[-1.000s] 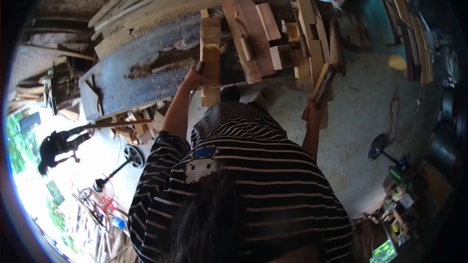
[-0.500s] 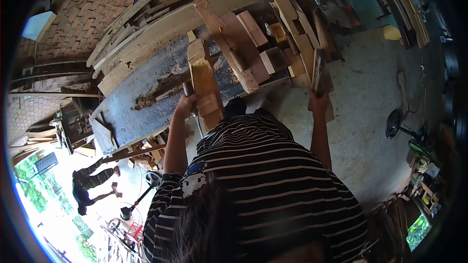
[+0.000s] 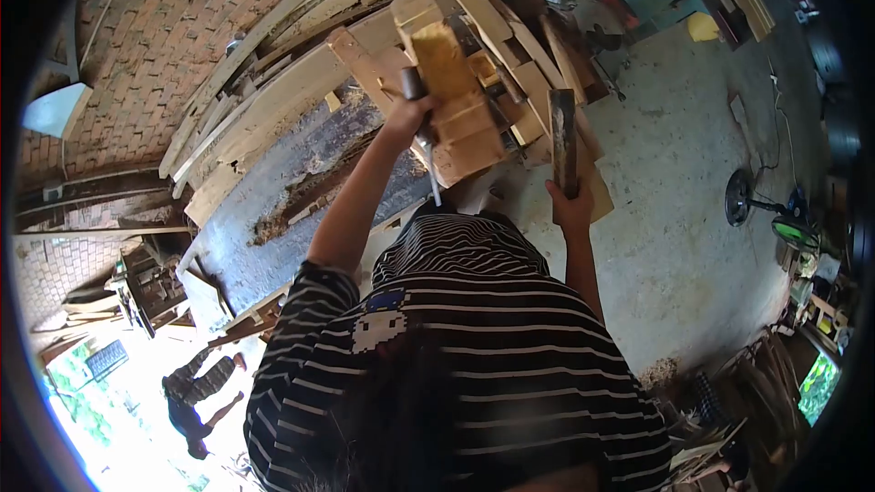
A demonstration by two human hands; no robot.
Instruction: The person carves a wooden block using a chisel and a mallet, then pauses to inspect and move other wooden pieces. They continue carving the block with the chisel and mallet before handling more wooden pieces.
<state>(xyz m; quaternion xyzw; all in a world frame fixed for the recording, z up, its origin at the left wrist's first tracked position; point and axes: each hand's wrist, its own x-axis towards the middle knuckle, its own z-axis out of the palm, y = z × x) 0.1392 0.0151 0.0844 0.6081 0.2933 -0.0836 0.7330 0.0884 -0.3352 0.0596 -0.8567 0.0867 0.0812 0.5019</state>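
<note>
My left hand (image 3: 406, 115) is raised and shut on a pale stack of wooden blocks (image 3: 456, 105), lifted over the lumber pile; a thin metal rod (image 3: 430, 169) hangs down from the same grip. My right hand (image 3: 571, 210) grips the lower end of a dark narrow board (image 3: 563, 138) and holds it upright beside the blocks. My striped shirt (image 3: 474, 346) fills the lower middle of the view.
A dark worn workbench slab (image 3: 273, 200) lies at left under a heap of long planks (image 3: 264, 91) against a brick wall (image 3: 137, 36). A floor fan (image 3: 738, 199) stands on the concrete floor at right. Another person (image 3: 196, 401) is outside, lower left.
My left hand has lifted the blocks up and to the right, off the bench toward the pile. My right hand has turned the dark board upright and brought it closer.
</note>
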